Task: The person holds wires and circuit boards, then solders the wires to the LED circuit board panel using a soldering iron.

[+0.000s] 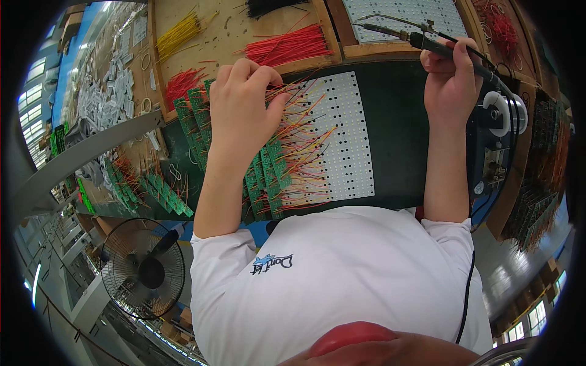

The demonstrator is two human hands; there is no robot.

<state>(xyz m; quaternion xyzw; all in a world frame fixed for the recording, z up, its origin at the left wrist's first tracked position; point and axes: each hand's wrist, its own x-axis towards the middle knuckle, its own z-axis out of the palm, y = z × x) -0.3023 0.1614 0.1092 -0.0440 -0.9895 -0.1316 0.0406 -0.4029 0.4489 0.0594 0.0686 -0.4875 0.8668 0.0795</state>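
Right hand (452,79) grips 1 soldering iron (422,41); left hand (244,104) curls at wires (299,129), hold unclear.

Bright rectangular glass windows (30,96) at left
1 round black wire fan (151,272) near the dark green workbench (397,131), glossy grey floor (497,274) lower right

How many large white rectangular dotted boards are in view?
2: one white dotted board on the dark green work surface, partly covered by thin orange wires; another white dotted board in the wooden-framed tray at top right. More may be hidden underneath.
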